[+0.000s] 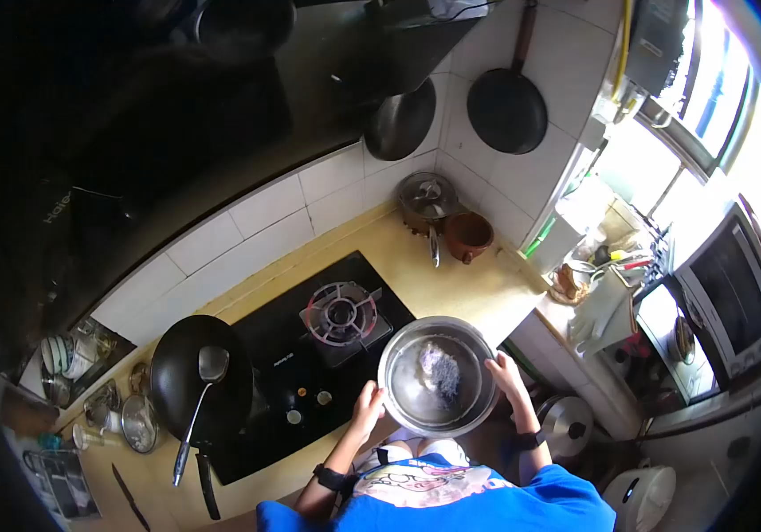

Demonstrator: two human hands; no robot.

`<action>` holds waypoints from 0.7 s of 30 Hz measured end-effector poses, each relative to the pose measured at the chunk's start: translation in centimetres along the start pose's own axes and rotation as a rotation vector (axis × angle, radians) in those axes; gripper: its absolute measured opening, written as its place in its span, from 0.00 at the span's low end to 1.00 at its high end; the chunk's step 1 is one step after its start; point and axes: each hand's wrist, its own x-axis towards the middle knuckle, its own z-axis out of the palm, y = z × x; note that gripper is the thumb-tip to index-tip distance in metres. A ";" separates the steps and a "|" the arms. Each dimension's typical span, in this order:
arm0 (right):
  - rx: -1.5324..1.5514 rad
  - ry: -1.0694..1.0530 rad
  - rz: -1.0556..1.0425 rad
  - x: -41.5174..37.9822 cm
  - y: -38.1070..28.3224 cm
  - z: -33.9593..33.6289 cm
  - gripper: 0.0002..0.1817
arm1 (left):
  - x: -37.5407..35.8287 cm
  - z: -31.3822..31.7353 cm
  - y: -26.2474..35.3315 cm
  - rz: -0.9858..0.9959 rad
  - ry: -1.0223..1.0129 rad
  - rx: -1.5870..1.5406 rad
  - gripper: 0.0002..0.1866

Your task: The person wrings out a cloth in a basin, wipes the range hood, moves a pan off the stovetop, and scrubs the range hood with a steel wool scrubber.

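A round metal basin (394, 390) is held level in front of my body, beside the front right corner of the gas stove (287, 363). My left hand (367, 410) is closed on its left rim, with the thumb toward the top edge. On the opposite side my right hand (506, 379) grips the right rim. Inside the basin lies a pale and dark mottled patch (440, 374); whether it is a solid thing or a reflection I cannot make out. The fingers under the rim are hidden.
A wok (172, 381) with a spatula (213, 365) in it covers the left burner. A knife (130, 496) lies on the counter at lower left. A lidded pan (425, 199) and brown pot (469, 235) stand in the back corner. A lidded pot (567, 424) sits low at right.
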 end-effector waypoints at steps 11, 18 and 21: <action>0.274 0.049 -0.193 17.5 8.6 6.1 0.15 | 6.3 3.4 -0.5 0.086 0.223 0.039 0.11; 0.353 -0.279 -0.211 19.0 5.0 4.4 0.19 | 7.0 3.7 2.5 0.066 0.397 0.704 0.11; 0.347 -0.353 -0.079 17.6 2.5 2.3 0.19 | 6.5 8.3 7.3 0.241 0.830 1.300 0.10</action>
